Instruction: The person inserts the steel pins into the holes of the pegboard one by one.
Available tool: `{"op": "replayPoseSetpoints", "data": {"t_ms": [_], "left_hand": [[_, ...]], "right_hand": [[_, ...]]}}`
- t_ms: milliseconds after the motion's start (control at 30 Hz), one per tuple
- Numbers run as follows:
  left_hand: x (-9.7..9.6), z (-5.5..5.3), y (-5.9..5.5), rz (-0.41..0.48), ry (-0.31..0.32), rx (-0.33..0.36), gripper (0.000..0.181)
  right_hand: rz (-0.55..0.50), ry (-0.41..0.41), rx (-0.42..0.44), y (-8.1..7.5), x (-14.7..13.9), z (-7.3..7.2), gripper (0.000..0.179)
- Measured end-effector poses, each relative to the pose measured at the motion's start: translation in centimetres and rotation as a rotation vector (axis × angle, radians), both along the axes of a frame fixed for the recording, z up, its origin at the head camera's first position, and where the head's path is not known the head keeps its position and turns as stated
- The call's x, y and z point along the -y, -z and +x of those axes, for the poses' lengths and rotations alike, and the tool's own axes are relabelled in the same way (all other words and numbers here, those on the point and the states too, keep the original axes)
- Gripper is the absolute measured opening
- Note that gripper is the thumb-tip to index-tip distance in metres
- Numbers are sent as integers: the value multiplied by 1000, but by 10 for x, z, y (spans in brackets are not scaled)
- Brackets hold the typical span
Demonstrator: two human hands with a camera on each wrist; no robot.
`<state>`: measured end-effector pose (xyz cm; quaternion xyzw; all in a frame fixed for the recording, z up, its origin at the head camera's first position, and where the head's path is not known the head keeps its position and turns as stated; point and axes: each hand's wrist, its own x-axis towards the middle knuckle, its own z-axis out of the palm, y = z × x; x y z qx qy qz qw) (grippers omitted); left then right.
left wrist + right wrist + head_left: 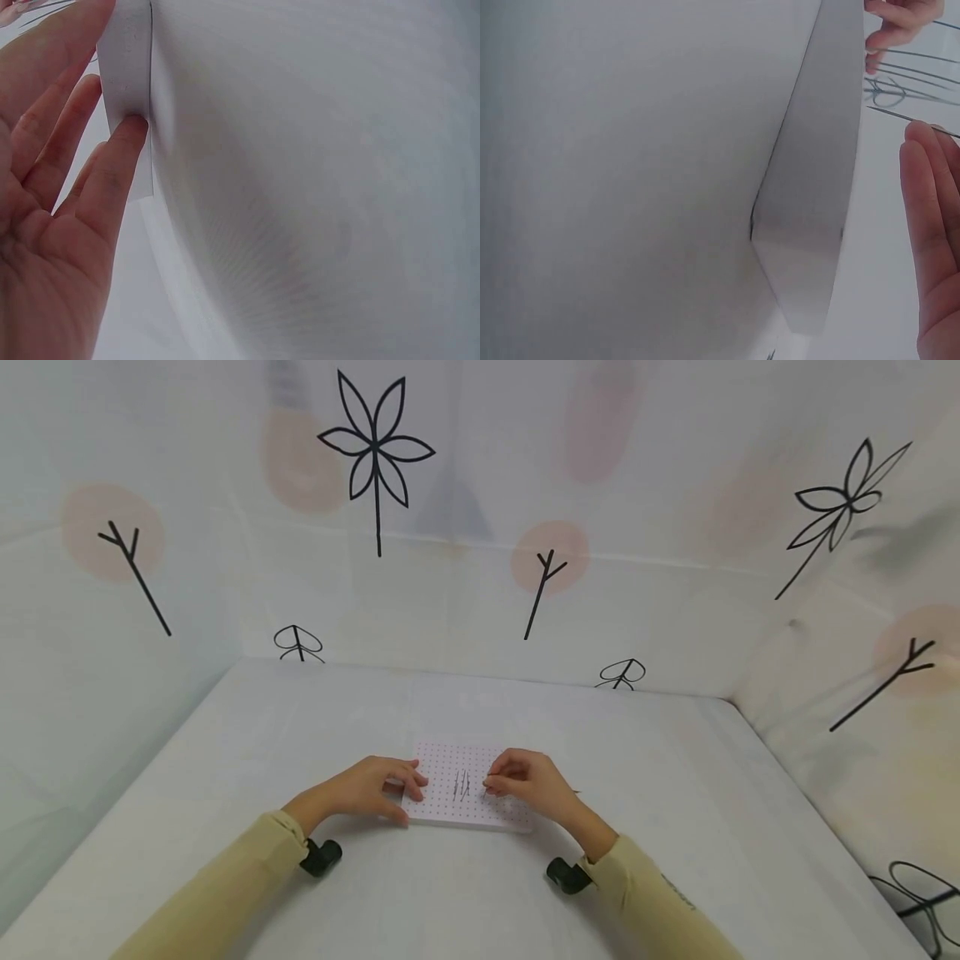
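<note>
White table (375,910) before you, plant-printed wall (465,602) behind; your right hand (528,781) pinches a pointed rod (889,115), your left hand (371,789), fingers extended, touches the board (442,814).

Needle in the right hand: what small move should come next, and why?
Probably press the needle down into the board: the right hand pinches it with its tip toward the board, other needles already stand there, and the left hand touches the board's edge.

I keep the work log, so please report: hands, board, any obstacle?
Left hand touching dotted white board; right hand pinching thin needle; other needles standing in board; no obstacle seen.
</note>
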<state>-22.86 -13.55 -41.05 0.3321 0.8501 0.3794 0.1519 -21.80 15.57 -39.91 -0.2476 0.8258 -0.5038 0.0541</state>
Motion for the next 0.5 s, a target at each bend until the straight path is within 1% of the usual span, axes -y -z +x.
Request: {"op": "replayPoseSetpoints", "data": {"t_ms": [333,500], "left_hand": [[1,-1,0,-12,4,-15,23],[1,-1,0,-15,3,-19,23]], "right_hand": [[-9,-21,6,1,13,0,8],[-5,-40,-15,0,17,0,9]]}}
